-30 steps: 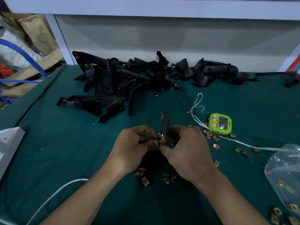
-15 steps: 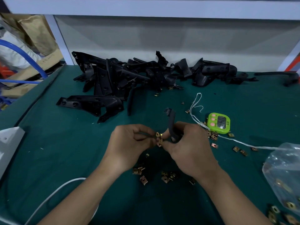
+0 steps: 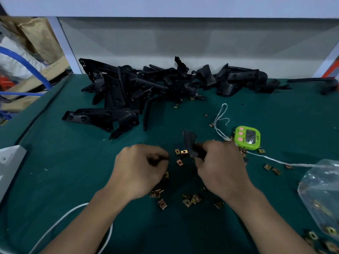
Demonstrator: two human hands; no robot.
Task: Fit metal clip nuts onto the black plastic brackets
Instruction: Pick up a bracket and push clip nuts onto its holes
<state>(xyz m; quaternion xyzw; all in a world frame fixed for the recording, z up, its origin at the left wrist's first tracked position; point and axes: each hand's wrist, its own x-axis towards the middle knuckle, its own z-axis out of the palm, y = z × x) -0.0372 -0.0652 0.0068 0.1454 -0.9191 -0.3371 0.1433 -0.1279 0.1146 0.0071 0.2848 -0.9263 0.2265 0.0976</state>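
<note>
Writing on the cardboard [image 3: 52,69] at far left is too blurred to read. The left hand [image 3: 139,169] is curled; its hold cannot be told. Clip nuts [image 3: 184,152] lie between the hands. The right hand [image 3: 220,165] clasps a black bracket [image 3: 189,143] beside them, near upright, its free end pointing away.

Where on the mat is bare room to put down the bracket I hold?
Bare mat lies left of the left hand, this side of the lone bracket. Also behind the timer. Crowded: nuts around the right hand.
</note>
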